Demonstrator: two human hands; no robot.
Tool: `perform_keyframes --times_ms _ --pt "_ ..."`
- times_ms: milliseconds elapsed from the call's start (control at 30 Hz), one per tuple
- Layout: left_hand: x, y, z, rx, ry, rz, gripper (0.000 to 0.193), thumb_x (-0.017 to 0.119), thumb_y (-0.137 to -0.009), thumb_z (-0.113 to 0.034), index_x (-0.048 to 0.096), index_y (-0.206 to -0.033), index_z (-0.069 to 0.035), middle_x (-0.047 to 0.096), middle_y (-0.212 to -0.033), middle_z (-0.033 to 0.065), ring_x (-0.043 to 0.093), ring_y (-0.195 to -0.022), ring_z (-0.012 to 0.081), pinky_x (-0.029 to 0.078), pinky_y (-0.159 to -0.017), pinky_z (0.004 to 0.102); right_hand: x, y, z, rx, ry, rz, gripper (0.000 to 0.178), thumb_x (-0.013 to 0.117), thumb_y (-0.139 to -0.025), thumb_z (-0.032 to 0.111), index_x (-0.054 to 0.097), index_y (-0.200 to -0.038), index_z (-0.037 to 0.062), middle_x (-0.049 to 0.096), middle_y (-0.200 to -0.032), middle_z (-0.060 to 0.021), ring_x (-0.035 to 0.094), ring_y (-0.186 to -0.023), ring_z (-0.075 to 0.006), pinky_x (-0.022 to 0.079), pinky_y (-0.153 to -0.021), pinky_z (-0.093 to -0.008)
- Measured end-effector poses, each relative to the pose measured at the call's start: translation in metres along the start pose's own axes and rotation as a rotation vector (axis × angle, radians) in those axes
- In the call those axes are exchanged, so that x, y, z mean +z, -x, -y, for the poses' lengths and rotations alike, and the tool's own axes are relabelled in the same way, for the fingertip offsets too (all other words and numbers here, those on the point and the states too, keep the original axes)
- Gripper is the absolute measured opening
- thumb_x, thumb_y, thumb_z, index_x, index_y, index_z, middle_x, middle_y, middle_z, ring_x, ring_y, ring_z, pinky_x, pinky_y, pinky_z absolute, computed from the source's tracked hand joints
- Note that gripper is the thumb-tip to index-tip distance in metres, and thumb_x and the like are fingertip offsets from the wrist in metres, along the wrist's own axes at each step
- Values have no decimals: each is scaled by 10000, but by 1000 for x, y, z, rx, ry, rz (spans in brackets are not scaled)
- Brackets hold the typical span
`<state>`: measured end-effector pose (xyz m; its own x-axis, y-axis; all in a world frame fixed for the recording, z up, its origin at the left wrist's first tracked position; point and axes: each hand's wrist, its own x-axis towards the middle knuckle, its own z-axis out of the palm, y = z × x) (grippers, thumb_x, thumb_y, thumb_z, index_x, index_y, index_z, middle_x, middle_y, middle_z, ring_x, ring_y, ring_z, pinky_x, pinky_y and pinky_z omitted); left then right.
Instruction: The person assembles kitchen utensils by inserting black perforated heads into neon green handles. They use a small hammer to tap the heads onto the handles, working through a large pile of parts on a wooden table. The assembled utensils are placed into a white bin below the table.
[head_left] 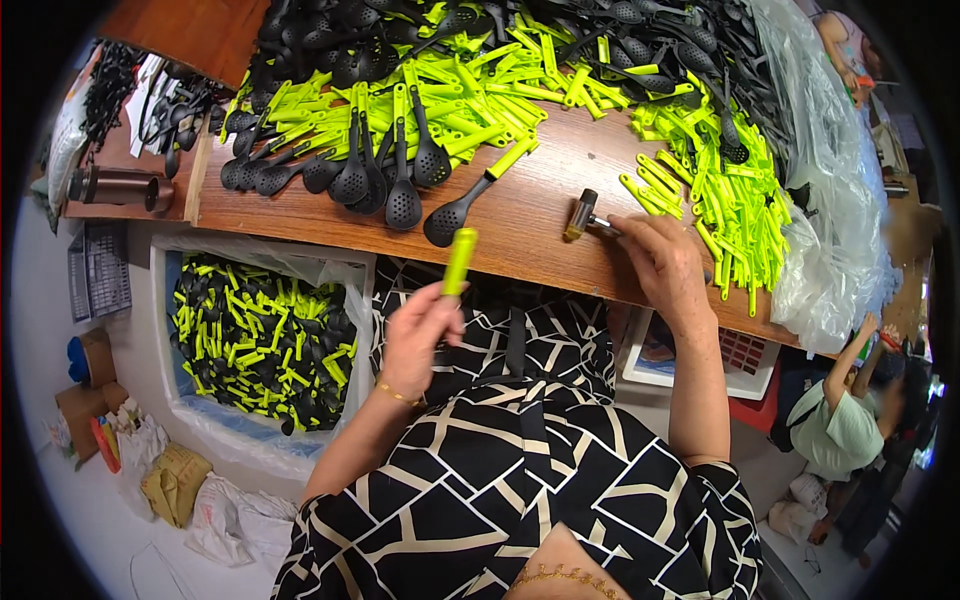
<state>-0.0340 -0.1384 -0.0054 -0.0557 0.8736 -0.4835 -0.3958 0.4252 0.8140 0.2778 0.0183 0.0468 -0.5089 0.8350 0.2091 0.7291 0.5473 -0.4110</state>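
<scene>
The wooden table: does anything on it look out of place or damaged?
Nothing looks damaged. The wooden table holds loose heaps of green handles and black slotted spoons. The one different thing is a small hammer under the right hand. The left hand holds a green handle.

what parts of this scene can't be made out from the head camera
- Small hammer's handle: head view, covered by the right hand.
- Lower end of the lime-green plastic handle: inside the left hand.
- Wooden table's far side: buried under black slotted spoons.
- Picture corners: black fisheye rim.
</scene>
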Motion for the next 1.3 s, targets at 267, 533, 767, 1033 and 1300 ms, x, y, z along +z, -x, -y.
perform_keyframes --times_ms 267,533,767,1033,1300 --pt "-297 41 103 214 -705 -877 548 726 -1004 -127 551 -1499 31 658 -1363 193 662 -1172 260 517 -1059 368 60 -91 37 -287 -42 -156 284 772 -854 123 787 -1136 156 720 -1199 -56 652 -1129 -284 514 -979 -431" --pt "-11 -5 -68 718 -891 -255 380 677 -1017 -26 647 -1396 -26 690 -1315 120 668 -1160 243 492 -1069 360 78 -101 30 -341 8 13 234 703 -897 191 819 -1100 198 702 -1140 -8 632 -1132 -242 473 -977 -407" --pt "55 -100 -55 926 -1315 -83 452 732 -895 -34 674 -1344 -44 642 -1141 145 628 -1042 355 530 -911 442 54 -110 -18 -196 -317 -150 254 807 -882 112 799 -1135 96 733 -1100 -108 665 -1076 -337 525 -963 -440" --pt "66 -106 -65 853 -1429 -60 433 666 -940 -23 637 -1371 -49 627 -1089 161 636 -1006 362 536 -897 461 65 -159 -59 -57 184 -251 228 807 -864 274 816 -1028 117 735 -1037 -54 677 -1067 -281 531 -885 -442" --pt "62 -107 -69 460 -810 76 338 561 -1093 -84 553 -1417 10 702 -1132 148 718 -873 212 565 -841 322 57 -180 -43 -89 449 -132 189 777 -858 287 794 -953 124 736 -991 -62 691 -982 -276 526 -831 -423"
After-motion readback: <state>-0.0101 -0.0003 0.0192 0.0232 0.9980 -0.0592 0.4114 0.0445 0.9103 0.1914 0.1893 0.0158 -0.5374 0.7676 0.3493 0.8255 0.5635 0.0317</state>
